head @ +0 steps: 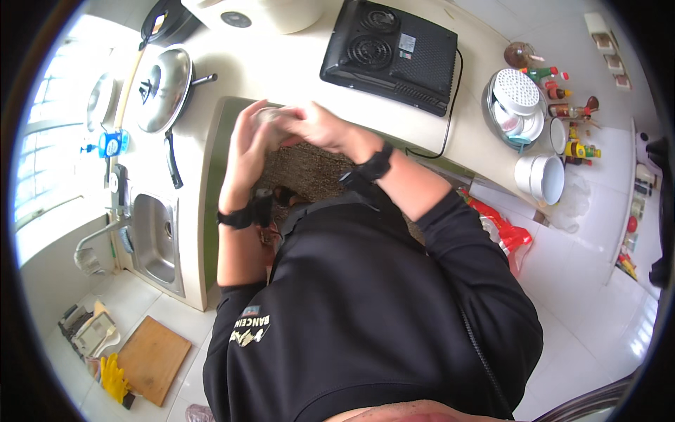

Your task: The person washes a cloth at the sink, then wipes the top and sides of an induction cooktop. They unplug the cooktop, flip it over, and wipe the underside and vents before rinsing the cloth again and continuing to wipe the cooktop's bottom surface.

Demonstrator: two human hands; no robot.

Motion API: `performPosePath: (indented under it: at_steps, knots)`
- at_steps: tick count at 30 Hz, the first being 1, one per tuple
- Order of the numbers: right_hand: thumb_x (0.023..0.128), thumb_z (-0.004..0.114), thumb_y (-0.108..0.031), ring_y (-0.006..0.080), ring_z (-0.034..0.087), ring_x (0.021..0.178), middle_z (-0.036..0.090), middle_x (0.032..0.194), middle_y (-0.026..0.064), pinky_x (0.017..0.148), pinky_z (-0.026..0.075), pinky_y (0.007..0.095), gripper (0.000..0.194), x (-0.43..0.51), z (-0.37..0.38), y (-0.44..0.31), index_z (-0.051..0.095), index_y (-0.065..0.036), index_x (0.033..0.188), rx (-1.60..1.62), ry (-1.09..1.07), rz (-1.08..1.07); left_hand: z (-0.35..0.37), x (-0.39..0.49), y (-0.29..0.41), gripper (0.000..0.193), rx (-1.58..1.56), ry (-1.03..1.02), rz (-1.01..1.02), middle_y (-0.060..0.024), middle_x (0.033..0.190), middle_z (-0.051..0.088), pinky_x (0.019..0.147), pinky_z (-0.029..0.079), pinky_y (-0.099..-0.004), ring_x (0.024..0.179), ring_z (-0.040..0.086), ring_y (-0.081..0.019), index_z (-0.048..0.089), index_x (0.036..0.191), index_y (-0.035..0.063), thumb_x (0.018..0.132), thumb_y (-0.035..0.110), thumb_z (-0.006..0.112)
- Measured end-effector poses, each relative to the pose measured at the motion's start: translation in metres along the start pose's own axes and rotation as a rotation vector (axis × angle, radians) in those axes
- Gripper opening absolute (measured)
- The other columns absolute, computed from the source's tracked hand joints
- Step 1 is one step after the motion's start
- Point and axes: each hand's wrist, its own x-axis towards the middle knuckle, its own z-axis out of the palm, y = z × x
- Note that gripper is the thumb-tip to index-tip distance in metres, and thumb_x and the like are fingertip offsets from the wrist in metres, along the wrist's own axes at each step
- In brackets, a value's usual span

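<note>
Both hands meet above the counter's front edge, blurred by motion. A small greyish object, too blurred to name, is between their fingers. My left hand has its fingers bent around its left side, and my right hand pinches it from the right. Each wrist wears a black strap. On the counter beyond, nearest to my right hand, a black electric cooktop lies underside up, fan grilles showing, its cord hanging over the front edge. A lidded frying pan stands left of my left hand.
A steel sink with a faucet lies left, near a blue soap bottle. Bowls with a white strainer, sauce bottles and white pots stand right. A cutting board and yellow gloves are lower left; a red bag is right.
</note>
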Motion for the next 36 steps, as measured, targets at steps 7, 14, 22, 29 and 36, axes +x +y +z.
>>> performPosePath:
  at_steps: [7,14,22,29,36]
  knots:
    - [0.097,0.072,-0.009,0.0120,0.070,0.096,0.075,0.112,0.0084,0.082,0.060,0.0273,0.031,-0.117,-0.123,-0.028,0.070,0.002,0.126,-0.219,0.325,0.061,0.109,0.054,0.028,0.044,0.339,-0.308,-0.095,-0.0118,0.100,0.075,0.081,0.056,-0.0281,0.090,0.070,-0.0143,0.064,0.129,-0.0009,0.088,0.005,0.078]
    - [0.087,0.077,0.003,0.0124,0.067,0.099,0.072,0.107,0.0056,0.089,0.055,0.0272,0.031,-0.166,-0.178,-0.029,0.069,0.001,0.117,0.050,0.570,-0.239,0.155,0.112,0.013,0.044,0.308,-0.494,-0.004,-0.0114,0.098,0.076,0.079,0.056,-0.0286,0.088,0.070,-0.0137,0.069,0.117,-0.0018,0.078,0.008,0.088]
    - [0.104,0.063,-0.042,0.0164,0.068,0.109,0.068,0.117,0.0055,0.098,0.054,0.0331,0.042,-0.144,-0.195,-0.042,0.064,-0.004,0.123,0.389,0.670,-0.168,0.218,0.169,-0.013,0.029,0.266,-0.475,0.327,-0.0119,0.099,0.076,0.079,0.057,-0.0311,0.087,0.073,-0.0196,0.075,0.109,0.0003,0.085,0.014,0.084]
    - [0.107,0.052,-0.022,0.0129,0.067,0.099,0.069,0.109,0.0045,0.091,0.055,0.0313,0.025,-0.125,-0.205,-0.050,0.064,-0.004,0.119,0.248,0.869,-0.186,0.227,0.211,-0.022,0.023,0.278,-0.638,0.219,-0.0114,0.095,0.070,0.078,0.056,-0.0310,0.088,0.070,-0.0158,0.066,0.111,-0.0004,0.091,0.006,0.074]
    - [0.106,0.046,-0.011,0.0174,0.065,0.110,0.066,0.119,0.0084,0.098,0.054,0.0374,0.029,-0.139,-0.240,-0.069,0.057,-0.002,0.132,0.228,0.806,-0.169,0.238,0.230,-0.031,0.035,-0.047,-0.599,-0.244,-0.0049,0.097,0.070,0.077,0.054,-0.0271,0.089,0.066,-0.0107,0.058,0.120,-0.0020,0.093,0.012,0.076]
